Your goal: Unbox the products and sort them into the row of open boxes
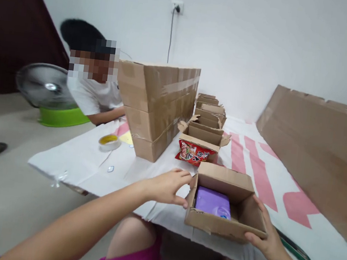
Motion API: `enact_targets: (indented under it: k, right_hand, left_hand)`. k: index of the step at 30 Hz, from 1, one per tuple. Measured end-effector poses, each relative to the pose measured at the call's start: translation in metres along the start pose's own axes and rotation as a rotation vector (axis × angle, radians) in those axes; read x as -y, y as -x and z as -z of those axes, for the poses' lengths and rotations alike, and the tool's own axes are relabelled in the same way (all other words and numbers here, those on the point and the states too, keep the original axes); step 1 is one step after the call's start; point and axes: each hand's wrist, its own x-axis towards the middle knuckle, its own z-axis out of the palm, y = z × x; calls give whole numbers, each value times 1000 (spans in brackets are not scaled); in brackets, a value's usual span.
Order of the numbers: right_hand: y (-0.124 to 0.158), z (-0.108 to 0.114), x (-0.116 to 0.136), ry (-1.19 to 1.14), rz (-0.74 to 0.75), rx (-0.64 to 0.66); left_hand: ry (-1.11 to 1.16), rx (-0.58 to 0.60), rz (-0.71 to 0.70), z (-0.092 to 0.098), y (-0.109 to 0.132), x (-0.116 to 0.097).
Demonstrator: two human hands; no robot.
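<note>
An open cardboard box (219, 227) sits at the near edge of the table, its back flap raised. Inside it, toward the left, lies a purple box-shaped item (212, 201). My left hand (171, 187) is at the cardboard box's left end, fingers and thumb curved around that wall. At the opposite end my right hand (266, 236) grips the right wall, with the thumb on the front. Just behind stands another open box (205, 138), with a red snack packet (194, 153) against its front.
Stacked cardboard boxes (164, 104) form a wall left of centre. More open boxes (210, 107) line up behind. A cardboard panel (312, 150) leans at right. Green-handled tool (299, 253) lies near my right hand. A person (87, 91) sits across, by a white bowl (109, 142).
</note>
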Motion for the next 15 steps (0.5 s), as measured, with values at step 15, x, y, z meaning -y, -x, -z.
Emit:
enact_targets:
  k: [15]
  right_hand:
    - [12,-42,104,90,187,-243]
  left_hand:
    - [1300,-315,313,-81,40,26]
